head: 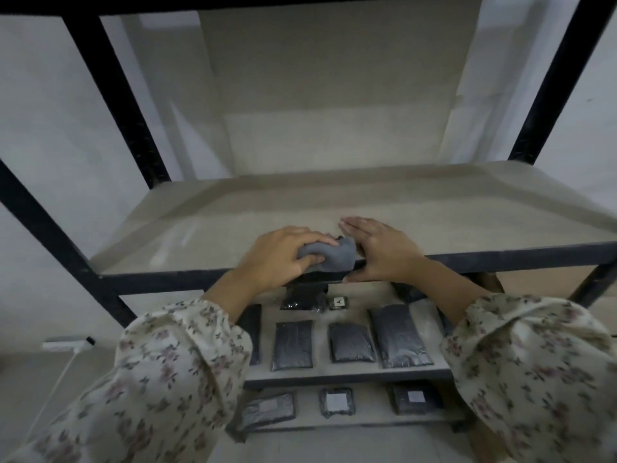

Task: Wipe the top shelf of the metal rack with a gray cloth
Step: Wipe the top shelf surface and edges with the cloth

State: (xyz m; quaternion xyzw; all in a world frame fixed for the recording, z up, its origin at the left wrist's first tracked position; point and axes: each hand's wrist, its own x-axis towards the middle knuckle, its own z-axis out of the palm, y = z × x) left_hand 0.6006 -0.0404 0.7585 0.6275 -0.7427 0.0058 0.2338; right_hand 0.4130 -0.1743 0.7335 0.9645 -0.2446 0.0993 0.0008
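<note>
Both arms wear loose, long sleeves of cream fabric printed all over with small flowers in dusty pink and grey-brown. The left sleeve and right sleeve gather into puffed cuffs, leaving the forearms bare. The left hand and right hand carry no rings, watch or gloves.

"A" on sm. packet tag
</note>
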